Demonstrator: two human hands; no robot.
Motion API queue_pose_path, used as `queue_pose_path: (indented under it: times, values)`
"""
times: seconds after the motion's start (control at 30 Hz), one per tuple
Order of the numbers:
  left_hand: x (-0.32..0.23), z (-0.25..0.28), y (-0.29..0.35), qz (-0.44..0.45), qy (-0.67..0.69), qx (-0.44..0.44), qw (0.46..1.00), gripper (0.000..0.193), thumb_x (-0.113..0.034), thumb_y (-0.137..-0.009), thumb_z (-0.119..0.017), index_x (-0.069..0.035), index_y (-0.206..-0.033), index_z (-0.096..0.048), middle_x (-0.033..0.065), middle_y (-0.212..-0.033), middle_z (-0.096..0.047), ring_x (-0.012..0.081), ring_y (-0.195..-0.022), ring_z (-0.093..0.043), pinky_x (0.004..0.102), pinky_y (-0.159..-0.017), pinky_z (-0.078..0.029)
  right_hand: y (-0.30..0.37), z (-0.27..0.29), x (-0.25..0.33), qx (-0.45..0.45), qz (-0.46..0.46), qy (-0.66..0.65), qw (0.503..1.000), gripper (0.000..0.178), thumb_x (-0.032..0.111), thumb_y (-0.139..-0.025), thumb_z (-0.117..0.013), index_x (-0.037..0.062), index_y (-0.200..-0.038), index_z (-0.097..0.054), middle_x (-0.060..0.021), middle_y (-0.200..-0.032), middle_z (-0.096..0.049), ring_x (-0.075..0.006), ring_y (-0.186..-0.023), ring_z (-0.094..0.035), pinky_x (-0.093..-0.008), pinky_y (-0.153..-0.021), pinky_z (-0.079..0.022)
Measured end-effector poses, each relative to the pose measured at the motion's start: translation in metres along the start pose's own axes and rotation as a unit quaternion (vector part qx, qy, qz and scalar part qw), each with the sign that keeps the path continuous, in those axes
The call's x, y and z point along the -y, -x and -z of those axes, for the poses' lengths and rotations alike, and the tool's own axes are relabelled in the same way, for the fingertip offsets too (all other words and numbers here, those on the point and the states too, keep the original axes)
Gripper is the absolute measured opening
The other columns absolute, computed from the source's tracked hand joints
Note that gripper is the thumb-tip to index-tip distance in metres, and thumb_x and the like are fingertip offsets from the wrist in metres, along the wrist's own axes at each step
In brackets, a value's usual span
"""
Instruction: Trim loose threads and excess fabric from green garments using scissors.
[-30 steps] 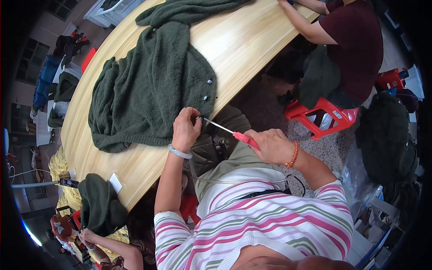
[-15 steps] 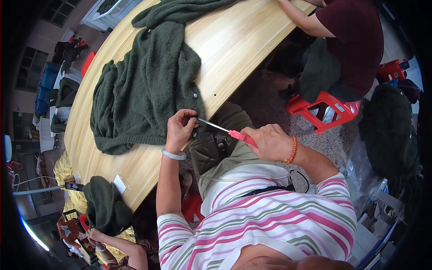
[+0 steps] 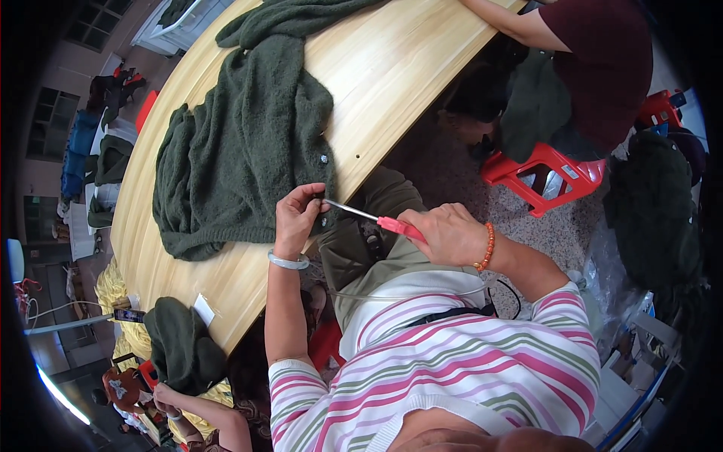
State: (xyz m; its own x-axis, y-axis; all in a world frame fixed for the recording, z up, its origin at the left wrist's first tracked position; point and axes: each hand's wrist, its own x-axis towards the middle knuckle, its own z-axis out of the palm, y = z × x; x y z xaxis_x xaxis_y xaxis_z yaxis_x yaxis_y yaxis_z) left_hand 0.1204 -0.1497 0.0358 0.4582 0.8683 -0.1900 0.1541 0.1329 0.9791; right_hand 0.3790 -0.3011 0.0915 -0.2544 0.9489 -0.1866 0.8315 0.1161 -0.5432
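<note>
A dark green knitted cardigan lies bunched on the wooden table, its edge with shiny round buttons toward me. My left hand is closed in a pinch on that edge, thumb against fingers, between two of the buttons. My right hand grips the red handle of a screwdriver-like tool with a thin metal shaft. The shaft points left, and its tip meets the left fingertips at the knit edge. What exactly the tip touches is hidden by those fingers.
Another green knit piece sits at the pale wooden table's near left edge, beside a white card. At right, a person in a maroon top sits on a red stool. Dark garments are piled at far right.
The whole view has shifted slightly. Both hands keep the same grips, and the tool's tip stays at the left fingertips.
</note>
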Motion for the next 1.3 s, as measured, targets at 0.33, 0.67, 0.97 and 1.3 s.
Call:
queue_pose_path:
  times: [0.33,0.67,0.97,1.3]
  values:
    - [-0.005,-0.01,0.004,0.045,0.136,0.026,0.989,0.029,0.006,-0.088,-0.058,0.007,-0.116,-0.055,0.0095,-0.1,-0.063,0.0161,-0.091,-0.065,0.0284,-0.084,-0.055,0.003,0.001,-0.013,-0.075,-0.011,-0.042,0.996,0.026,0.022,-0.088,-0.057,0.0087,-0.11,-0.052,-0.0218,-0.074,-0.064,-0.0405,-0.074,-0.064,-0.0505,-0.071,-0.05]
    - [-0.008,-0.035,0.002,-0.062,-0.25,-0.048,0.965,0.018,0.0,-0.086,-0.063,0.001,-0.104,-0.062,-0.0006,-0.085,-0.061,0.0028,-0.071,-0.053,0.0173,-0.061,-0.046,0.012,0.001,-0.013,-0.069,-0.014,-0.042,0.997,0.028,0.021,-0.087,-0.057,0.0087,-0.111,-0.052,-0.0213,-0.075,-0.064,-0.04,-0.074,-0.064,-0.05,-0.07,-0.05]
    - [-0.009,-0.028,0.003,-0.077,-0.229,-0.111,0.964,0.011,-0.006,-0.084,-0.066,0.001,-0.092,-0.067,0.0033,-0.075,-0.062,0.006,-0.059,-0.054,0.0224,-0.057,-0.046,0.021,0.001,-0.011,-0.068,0.016,-0.039,0.997,0.027,0.02,-0.086,-0.058,0.0107,-0.111,-0.053,-0.0205,-0.076,-0.064,-0.0393,-0.075,-0.064,-0.0496,-0.071,-0.05]
    - [-0.032,-0.051,-0.035,-0.284,-0.52,-0.161,0.79,0.024,-0.011,-0.079,-0.066,-0.005,-0.102,-0.061,0.0135,-0.093,-0.055,0.0331,-0.089,-0.056,0.0422,-0.073,-0.048,0.014,0.004,-0.026,-0.125,-0.006,-0.082,0.989,0.03,0.019,-0.086,-0.06,0.008,-0.113,-0.054,-0.0203,-0.078,-0.065,-0.039,-0.077,-0.065,-0.0484,-0.071,-0.052]
